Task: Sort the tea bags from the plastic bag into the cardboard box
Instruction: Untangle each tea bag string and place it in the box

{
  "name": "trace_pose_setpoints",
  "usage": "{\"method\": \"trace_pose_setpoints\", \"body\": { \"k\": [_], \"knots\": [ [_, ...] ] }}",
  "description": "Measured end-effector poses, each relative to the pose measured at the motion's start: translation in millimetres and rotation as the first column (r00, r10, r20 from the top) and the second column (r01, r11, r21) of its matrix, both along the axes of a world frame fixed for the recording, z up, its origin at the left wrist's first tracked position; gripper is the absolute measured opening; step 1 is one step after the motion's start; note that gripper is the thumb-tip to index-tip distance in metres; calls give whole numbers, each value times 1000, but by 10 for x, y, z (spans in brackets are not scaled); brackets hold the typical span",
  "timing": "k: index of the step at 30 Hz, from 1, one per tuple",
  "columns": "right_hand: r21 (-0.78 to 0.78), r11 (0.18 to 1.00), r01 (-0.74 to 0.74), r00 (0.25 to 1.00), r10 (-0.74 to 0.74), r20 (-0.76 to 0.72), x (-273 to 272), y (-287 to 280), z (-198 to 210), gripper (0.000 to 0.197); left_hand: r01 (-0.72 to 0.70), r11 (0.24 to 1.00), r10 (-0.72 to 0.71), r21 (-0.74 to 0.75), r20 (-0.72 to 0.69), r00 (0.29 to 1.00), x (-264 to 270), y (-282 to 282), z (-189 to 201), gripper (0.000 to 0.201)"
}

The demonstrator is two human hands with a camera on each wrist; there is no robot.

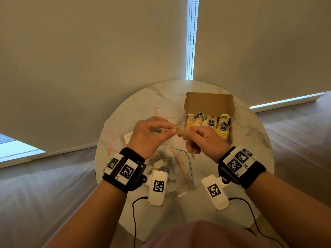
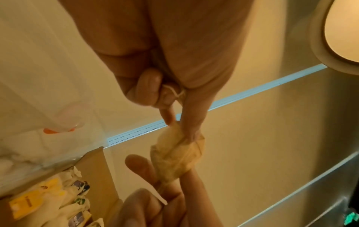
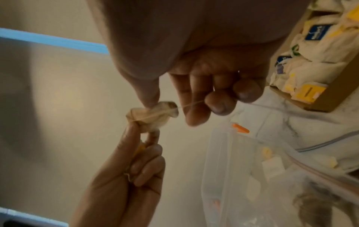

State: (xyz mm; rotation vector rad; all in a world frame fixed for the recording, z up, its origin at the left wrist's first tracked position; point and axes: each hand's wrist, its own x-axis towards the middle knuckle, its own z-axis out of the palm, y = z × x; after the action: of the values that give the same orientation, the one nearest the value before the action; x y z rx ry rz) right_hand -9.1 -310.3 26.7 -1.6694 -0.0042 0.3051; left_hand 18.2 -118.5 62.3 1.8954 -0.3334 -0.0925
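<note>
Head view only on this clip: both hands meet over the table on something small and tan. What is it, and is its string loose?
Observer: A tea bag. The right wrist view shows its string drawn across the bag and on, taut, to the curled fingers of the right hand, whose thumb pinches the bag.
Operator: And the left hand?
Observer: In the left wrist view the left hand pinches the bag's other end between thumb and forefinger, with more string bunched against its curled fingers.
</note>
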Motion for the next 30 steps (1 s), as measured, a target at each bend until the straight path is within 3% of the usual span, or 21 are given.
{"method": "trace_pose_setpoints", "body": {
  "k": [6, 9, 15, 19, 22, 24, 30],
  "knots": [
    [-53, 999, -2, 957, 17, 291, -25, 49, -17, 20, -18, 997, 11, -69, -109, 994, 9, -1, 32, 11],
    [-64, 998, 18, 941, 5, 338, 10, 49, -53, 8, -10, 997, 1, -83, -104, 995, 7, -4, 13, 14],
    [-80, 996, 36, 940, -6, 341, 21, -4, -82, 12, -52, 993, 35, -104, -163, 986, 3, 7, -43, 11],
    [-81, 996, 24, 968, -3, 250, 10, -16, -139, 14, -66, 992, 50, -109, -146, 988, 6, -3, -15, 11],
    [-237, 971, 9, 980, 39, 196, -20, -42, -237, 5, -82, 991, 68, -102, -137, 988, 37, -1, 7, 10],
    [-305, 952, -12, 980, 71, 185, -41, -49, -280, 11, -75, 992, 58, -105, -154, 986, 48, 1, 24, 10],
    [-255, 958, -133, 978, 168, 120, -90, 5, -337, 16, -89, 987, 63, -135, -185, 981, 35, -45, 54, 11]
  ]
}}
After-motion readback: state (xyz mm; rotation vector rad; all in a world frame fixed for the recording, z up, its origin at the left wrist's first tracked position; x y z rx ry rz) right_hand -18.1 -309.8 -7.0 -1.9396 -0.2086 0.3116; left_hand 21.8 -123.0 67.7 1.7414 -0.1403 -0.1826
